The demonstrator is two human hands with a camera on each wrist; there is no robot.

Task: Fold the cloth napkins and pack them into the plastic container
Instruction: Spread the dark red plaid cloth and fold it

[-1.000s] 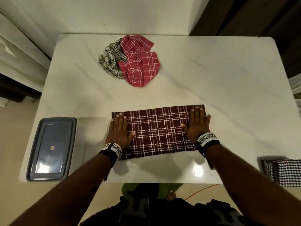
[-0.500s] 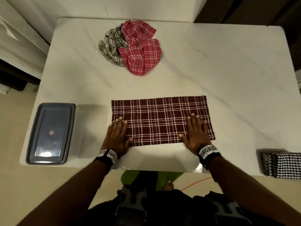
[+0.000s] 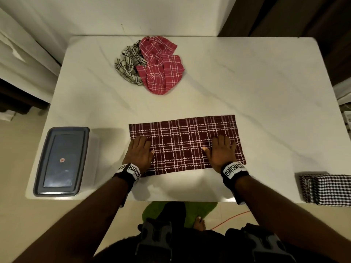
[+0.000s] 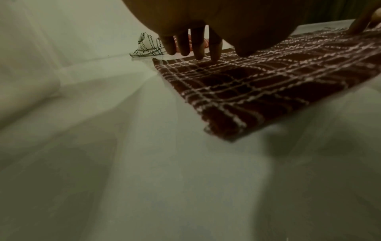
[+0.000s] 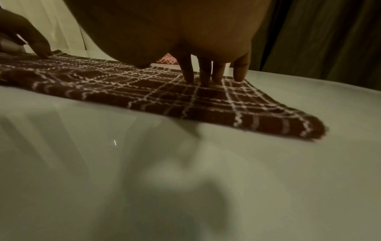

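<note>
A dark maroon plaid napkin (image 3: 187, 142) (image 4: 268, 84) (image 5: 144, 93) lies folded into a long flat rectangle on the white table (image 3: 247, 82). My left hand (image 3: 139, 153) (image 4: 195, 44) presses flat on its left end with straight fingers. At the right end my right hand (image 3: 222, 151) (image 5: 212, 70) lies flat on the cloth too, fingers straight. A grey-lidded plastic container (image 3: 60, 161) stands at the table's front left corner. A crumpled red plaid napkin (image 3: 161, 67) and a cream black-lined napkin (image 3: 127, 65) sit heaped at the back.
A stack of folded black-and-white houndstooth napkins (image 3: 328, 189) lies at the table's front right edge. Bare table top spreads to the right of the maroon napkin. A wall and dark curtains stand behind the table.
Both hands slid across the maroon napkin toward its near edge, staying flat on the cloth. The napkin itself looks unmoved on the table; the head camera shifted.
</note>
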